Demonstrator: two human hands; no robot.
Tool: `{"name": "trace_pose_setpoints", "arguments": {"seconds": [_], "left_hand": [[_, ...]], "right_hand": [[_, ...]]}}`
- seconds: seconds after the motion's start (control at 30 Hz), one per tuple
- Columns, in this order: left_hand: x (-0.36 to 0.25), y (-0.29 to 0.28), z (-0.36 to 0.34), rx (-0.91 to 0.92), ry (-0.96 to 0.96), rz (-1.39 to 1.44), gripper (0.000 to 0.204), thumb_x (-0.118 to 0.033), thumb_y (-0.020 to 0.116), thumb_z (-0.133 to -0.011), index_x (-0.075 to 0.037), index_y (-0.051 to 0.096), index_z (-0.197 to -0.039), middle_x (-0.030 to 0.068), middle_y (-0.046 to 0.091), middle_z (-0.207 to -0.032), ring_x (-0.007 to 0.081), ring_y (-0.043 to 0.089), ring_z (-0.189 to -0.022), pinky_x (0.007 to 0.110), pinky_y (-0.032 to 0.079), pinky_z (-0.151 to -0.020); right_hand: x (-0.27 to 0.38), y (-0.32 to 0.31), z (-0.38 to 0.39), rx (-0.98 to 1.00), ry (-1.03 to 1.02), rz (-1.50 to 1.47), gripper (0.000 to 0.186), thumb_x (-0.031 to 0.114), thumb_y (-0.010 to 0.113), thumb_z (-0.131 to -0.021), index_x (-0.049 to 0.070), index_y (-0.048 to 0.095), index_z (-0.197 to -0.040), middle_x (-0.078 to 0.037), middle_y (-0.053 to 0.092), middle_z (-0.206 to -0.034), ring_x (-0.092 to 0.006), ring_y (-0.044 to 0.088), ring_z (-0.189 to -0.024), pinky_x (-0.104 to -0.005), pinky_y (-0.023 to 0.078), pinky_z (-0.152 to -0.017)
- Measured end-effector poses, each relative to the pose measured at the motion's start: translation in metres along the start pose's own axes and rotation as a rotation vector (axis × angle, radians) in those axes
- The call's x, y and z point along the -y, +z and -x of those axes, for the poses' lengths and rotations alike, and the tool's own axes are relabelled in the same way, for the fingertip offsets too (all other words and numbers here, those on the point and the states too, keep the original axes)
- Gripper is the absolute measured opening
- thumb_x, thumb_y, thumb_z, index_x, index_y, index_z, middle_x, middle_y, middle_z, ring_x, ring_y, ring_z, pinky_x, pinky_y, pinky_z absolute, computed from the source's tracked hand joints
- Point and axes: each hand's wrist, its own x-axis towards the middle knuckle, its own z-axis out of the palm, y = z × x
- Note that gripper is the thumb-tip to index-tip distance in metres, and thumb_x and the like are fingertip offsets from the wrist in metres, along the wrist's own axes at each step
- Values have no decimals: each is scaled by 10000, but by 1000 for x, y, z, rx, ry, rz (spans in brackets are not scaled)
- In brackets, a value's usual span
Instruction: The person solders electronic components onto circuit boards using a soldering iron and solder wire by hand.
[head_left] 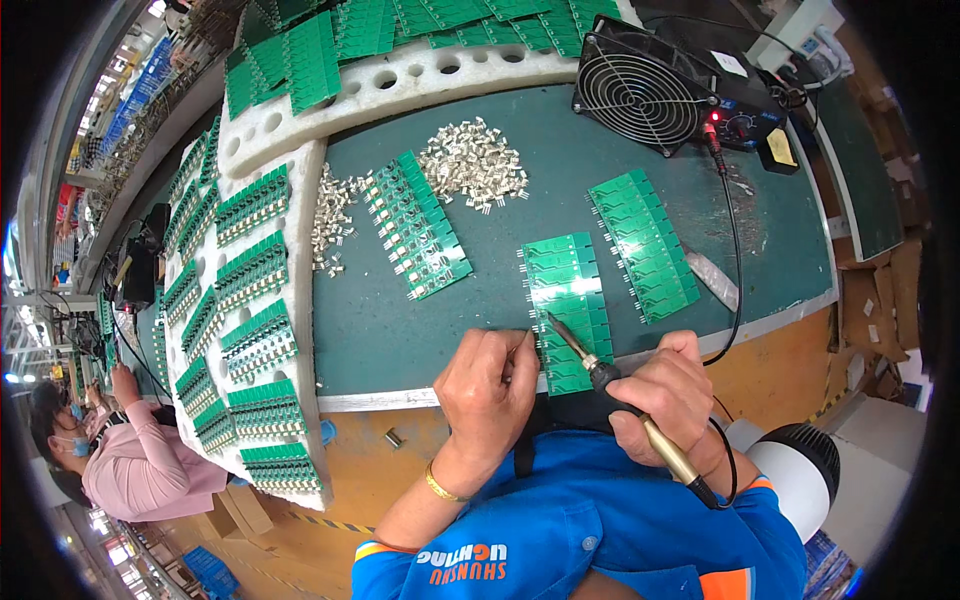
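My right hand [665,398] is wrapped round a soldering iron [601,371] with a brass-coloured handle end. The iron's tip points to the upper left and meets a green circuit board panel [568,268] lying before me, near its left edge. Small metal pins stick out along that edge. Beside the same edge, my left hand [487,385] is closed, thumb and fingers curled together. What those fingers hold, if anything, is hidden. Another green panel [643,250] with pins lies to the right. A panel fitted with white connectors [415,235] lies to the left.
Loose small metal-and-white connectors [472,165] are heaped behind the panels. White foam trays [390,92] hold many green boards at the back and left. A black fan [640,95] stands by the soldering station [748,120], whose cable hangs at the right. A person in pink [160,455] works at left.
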Motion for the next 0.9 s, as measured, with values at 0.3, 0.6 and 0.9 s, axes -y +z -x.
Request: {"name": "trace_pose_setpoints", "arguments": {"seconds": [0.3,0.6,0.9], "left_hand": [[0,-5,3,-22,-48,34,113,29,740,-800,-3,630,-799,74,591,-707,138,555,-545,270,442,-504],[1,-9,3,-22,-63,59,88,18,700,-835,8,614,-816,68,563,-709,134,516,-559,261,416,-512],[1,-10,2,-11,-49,65,69,37,673,-837,13,609,-830,80,568,-725,139,527,-545,265,428,-500]], "right_hand": [[-1,-3,0,-18,17,-23,259,294,695,-891,49,635,-949,-48,601,-695,-215,552,-577,-374,390,-640],[-4,-4,0,-22,33,-52,256,292,690,-896,46,639,-945,-52,607,-701,-215,543,-572,-372,388,-644],[-8,-2,-1,-64,41,-82,253,299,674,-914,50,637,-944,-37,590,-676,-199,521,-550,-359,386,-643]]}}
